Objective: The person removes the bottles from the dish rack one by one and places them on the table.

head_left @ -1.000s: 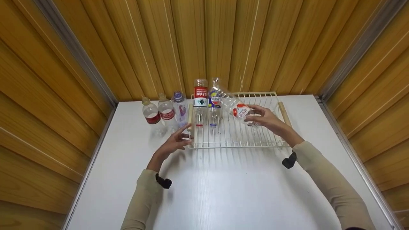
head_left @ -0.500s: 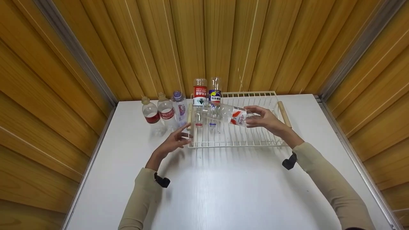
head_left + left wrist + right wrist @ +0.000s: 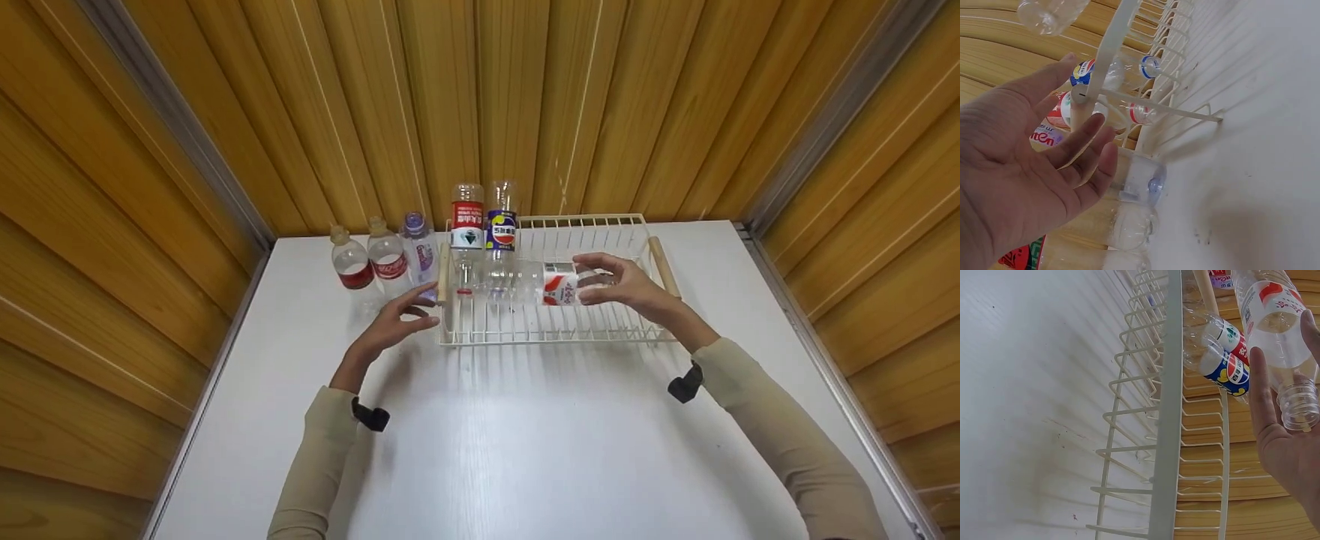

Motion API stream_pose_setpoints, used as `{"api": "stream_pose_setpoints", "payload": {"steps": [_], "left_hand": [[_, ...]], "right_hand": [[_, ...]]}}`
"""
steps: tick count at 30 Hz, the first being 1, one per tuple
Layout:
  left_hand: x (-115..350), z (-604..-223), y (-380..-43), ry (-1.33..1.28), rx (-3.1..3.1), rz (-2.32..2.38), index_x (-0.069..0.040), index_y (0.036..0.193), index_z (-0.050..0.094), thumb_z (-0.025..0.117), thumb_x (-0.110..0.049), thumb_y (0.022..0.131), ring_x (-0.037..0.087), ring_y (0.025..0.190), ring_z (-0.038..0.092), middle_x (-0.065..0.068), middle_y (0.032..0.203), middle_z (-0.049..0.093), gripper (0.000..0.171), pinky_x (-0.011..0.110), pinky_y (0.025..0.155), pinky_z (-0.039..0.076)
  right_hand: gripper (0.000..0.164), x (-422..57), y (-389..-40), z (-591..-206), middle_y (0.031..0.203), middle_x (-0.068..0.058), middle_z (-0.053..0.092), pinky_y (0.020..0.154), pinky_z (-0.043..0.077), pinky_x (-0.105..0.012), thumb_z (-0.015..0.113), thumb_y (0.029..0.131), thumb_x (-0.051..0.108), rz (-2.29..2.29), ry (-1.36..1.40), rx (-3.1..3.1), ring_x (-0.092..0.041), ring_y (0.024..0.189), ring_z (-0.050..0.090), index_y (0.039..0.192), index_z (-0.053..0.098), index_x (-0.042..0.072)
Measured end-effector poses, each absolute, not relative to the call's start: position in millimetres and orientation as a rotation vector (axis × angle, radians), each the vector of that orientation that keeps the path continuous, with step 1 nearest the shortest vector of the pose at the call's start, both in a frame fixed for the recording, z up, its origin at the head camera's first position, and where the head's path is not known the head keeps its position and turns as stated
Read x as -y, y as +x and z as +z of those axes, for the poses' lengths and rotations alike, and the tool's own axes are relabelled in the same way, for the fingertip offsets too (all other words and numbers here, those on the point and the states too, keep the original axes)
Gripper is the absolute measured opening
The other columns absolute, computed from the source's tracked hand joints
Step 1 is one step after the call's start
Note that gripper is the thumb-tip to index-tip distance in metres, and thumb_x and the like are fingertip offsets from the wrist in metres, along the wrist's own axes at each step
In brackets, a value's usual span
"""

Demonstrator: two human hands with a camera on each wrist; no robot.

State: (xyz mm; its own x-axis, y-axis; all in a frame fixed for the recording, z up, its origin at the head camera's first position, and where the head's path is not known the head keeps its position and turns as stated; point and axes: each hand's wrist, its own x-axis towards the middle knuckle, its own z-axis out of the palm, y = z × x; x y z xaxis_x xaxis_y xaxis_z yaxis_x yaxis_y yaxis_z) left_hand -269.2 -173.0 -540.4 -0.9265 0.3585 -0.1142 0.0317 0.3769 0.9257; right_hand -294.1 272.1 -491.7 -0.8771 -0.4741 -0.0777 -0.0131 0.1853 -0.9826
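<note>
My right hand (image 3: 634, 289) holds a clear plastic bottle (image 3: 559, 286) with a red-and-white label over a cream wire rack (image 3: 555, 343). In the right wrist view the bottle's threaded neck, without a cap, points toward the palm, with fingers along both sides of the bottle. My left hand (image 3: 390, 324) has spread fingers near the rack's left wooden handle (image 3: 443, 276) and holds nothing. Inside the rack, neck down, stand a bottle with a red-and-white label (image 3: 466, 225) and a blue-labelled cola bottle (image 3: 501, 231). The held bottle's far end overlaps the cola bottle's lower part in the head view.
Left of the rack, two red-labelled bottles (image 3: 357, 276) and a purple-labelled bottle (image 3: 421, 253) stand upright on the white table (image 3: 525, 450). A second wooden handle (image 3: 663, 266) is at the rack's right side. Wood-panelled walls (image 3: 510, 90) enclose the table.
The bottle in my right hand has swung from a slant toward the back left to nearly level, pointing left. My left hand has drawn slightly left from the rack's handle.
</note>
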Motion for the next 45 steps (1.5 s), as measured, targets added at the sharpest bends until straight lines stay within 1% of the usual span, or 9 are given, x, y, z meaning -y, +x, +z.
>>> {"api": "stream_pose_setpoints", "payload": {"steps": [4, 7, 14, 21, 24, 29, 36, 42, 45], "left_hand": [[180, -528, -268, 0.302, -2.411, 1.614, -0.018, 0.15, 0.052, 0.076, -0.023, 0.092, 0.042, 0.129, 0.055, 0.019, 0.142, 0.059, 0.063, 0.056, 0.107, 0.048], [178, -517, -267, 0.328, -2.419, 1.619, -0.016, 0.148, 0.054, 0.076, -0.024, 0.093, 0.042, 0.131, 0.054, 0.018, 0.144, 0.059, 0.061, 0.056, 0.108, 0.049], [155, -499, -264, 0.629, -2.332, 1.55, -0.015, 0.149, 0.053, 0.078, -0.018, 0.091, 0.037, 0.136, 0.052, 0.015, 0.151, 0.055, 0.063, 0.057, 0.113, 0.043], [133, -493, -267, 0.786, -2.251, 1.507, -0.016, 0.147, 0.056, 0.08, -0.016, 0.089, 0.041, 0.132, 0.054, 0.014, 0.146, 0.06, 0.064, 0.059, 0.112, 0.044], [129, -490, -267, 0.813, -2.25, 1.47, -0.015, 0.147, 0.056, 0.081, -0.015, 0.088, 0.042, 0.129, 0.055, 0.014, 0.145, 0.061, 0.064, 0.059, 0.11, 0.046], [127, -483, -264, 0.805, -2.264, 1.394, -0.018, 0.148, 0.056, 0.082, -0.016, 0.087, 0.041, 0.13, 0.054, 0.013, 0.146, 0.059, 0.066, 0.062, 0.111, 0.043], [120, -475, -261, 0.876, -2.348, 1.277, -0.023, 0.149, 0.054, 0.083, -0.019, 0.086, 0.036, 0.131, 0.056, 0.01, 0.147, 0.059, 0.069, 0.057, 0.111, 0.045], [123, -471, -257, 0.848, -2.39, 1.253, -0.024, 0.149, 0.055, 0.085, -0.019, 0.084, 0.034, 0.13, 0.057, 0.009, 0.144, 0.062, 0.071, 0.057, 0.11, 0.046], [126, -469, -255, 0.855, -2.394, 1.241, -0.023, 0.149, 0.054, 0.084, -0.019, 0.085, 0.03, 0.131, 0.058, 0.008, 0.146, 0.061, 0.071, 0.055, 0.11, 0.046]], "right_hand": [[0.069, -269, -292, -491, 0.14, -0.008, 0.056, 0.09, 0.06, -0.029, 0.08, 0.086, 0.005, -1.71, -0.502, -2.124, -0.018, 0.12, 0.064, 0.148, 0.049, 0.002], [0.07, -266, -290, -489, 0.142, -0.012, 0.057, 0.091, 0.06, -0.029, 0.082, 0.085, 0.007, -1.676, -0.524, -2.154, -0.023, 0.123, 0.064, 0.148, 0.05, 0.003], [0.072, -262, -282, -487, 0.142, -0.018, 0.055, 0.092, 0.059, -0.03, 0.085, 0.082, 0.011, -1.627, -0.565, -2.154, -0.043, 0.131, 0.056, 0.145, 0.051, 0.003], [0.07, -254, -278, -487, 0.136, -0.01, 0.06, 0.092, 0.06, -0.031, 0.086, 0.081, 0.011, -1.613, -0.61, -2.161, -0.035, 0.127, 0.06, 0.143, 0.054, 0.003], [0.069, -250, -278, -489, 0.136, -0.01, 0.06, 0.094, 0.059, -0.032, 0.086, 0.082, 0.013, -1.594, -0.635, -2.175, -0.038, 0.129, 0.059, 0.143, 0.055, 0.005], [0.067, -246, -276, -490, 0.14, -0.014, 0.059, 0.097, 0.057, -0.034, 0.086, 0.082, 0.013, -1.578, -0.641, -2.205, -0.042, 0.131, 0.057, 0.143, 0.056, 0.009], [0.067, -238, -276, -490, 0.14, -0.015, 0.06, 0.099, 0.056, -0.034, 0.086, 0.081, 0.013, -1.58, -0.655, -2.22, -0.04, 0.13, 0.057, 0.142, 0.058, 0.011], [0.069, -231, -272, -485, 0.14, -0.02, 0.058, 0.101, 0.055, -0.046, 0.087, 0.08, 0.012, -1.579, -0.701, -2.232, -0.041, 0.129, 0.058, 0.142, 0.057, 0.009], [0.073, -231, -271, -484, 0.141, -0.02, 0.058, 0.101, 0.056, -0.044, 0.086, 0.08, 0.011, -1.581, -0.727, -2.22, -0.038, 0.128, 0.058, 0.145, 0.054, 0.007]]}}
